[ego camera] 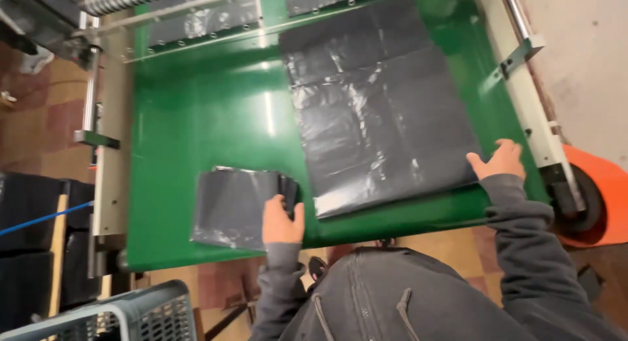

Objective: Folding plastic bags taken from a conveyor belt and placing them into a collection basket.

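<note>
1. Pressing the folded black bag stack [235, 207] flat on the green worktop [196, 112] with the left hand [282, 222], fingers curled over its right edge.
2. Resting the right hand [500, 160], fingers spread open and gripping nothing, on the corner of the wide black sheet [386, 112].
3. Risking a slide or crease of the slippery film under uneven pressure.

The left hand [282, 222] covers part of the right edge of the folded black bag [237, 207], so that bit cannot be seen. The big flat black bag [379, 112] runs off the top of the picture. The orange roll [598, 190] is cut off at the right edge. The grey basket [124, 315] at the lower left is cut off too.
</note>
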